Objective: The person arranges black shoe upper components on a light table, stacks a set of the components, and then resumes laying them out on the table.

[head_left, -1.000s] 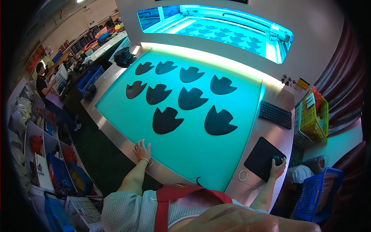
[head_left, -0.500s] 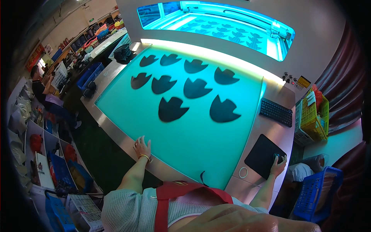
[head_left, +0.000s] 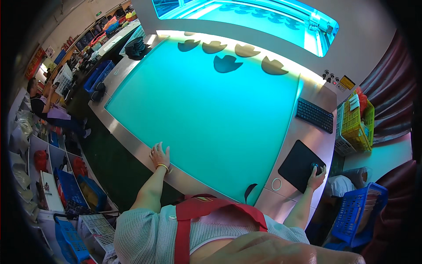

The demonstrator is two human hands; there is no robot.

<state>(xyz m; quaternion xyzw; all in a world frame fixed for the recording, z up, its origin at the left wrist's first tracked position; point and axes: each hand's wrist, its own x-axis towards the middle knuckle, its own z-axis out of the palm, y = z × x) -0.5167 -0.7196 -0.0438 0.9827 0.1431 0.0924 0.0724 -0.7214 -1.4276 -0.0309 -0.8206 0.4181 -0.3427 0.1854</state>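
Observation:
My left hand (head_left: 159, 155) lies with fingers spread on the near-left edge of a glowing turquoise machine bed (head_left: 198, 127), holding nothing. Over at the right, my right hand (head_left: 317, 178) rests closed around a computer mouse (head_left: 314, 166) on a black mouse pad (head_left: 296, 167). Several dark tulip-shaped cut pieces (head_left: 227, 64) lie at the far end of the bed, below the machine's window. A small dark curved scrap (head_left: 250, 192) sits near the bed's front edge, close to my body.
A black keyboard (head_left: 314, 115) lies beyond the mouse pad. Yellow crates (head_left: 355, 125) and a blue basket (head_left: 358, 215) stand at right. Through the machine window (head_left: 246, 20) more cut shapes show. Dark stacked pieces (head_left: 135, 47) sit at far left; another person (head_left: 52, 110) stands beyond.
The cut pieces have shifted away from me toward the machine, and some are now out of sight. The near scrap has moved further into view. Both hands stay in place.

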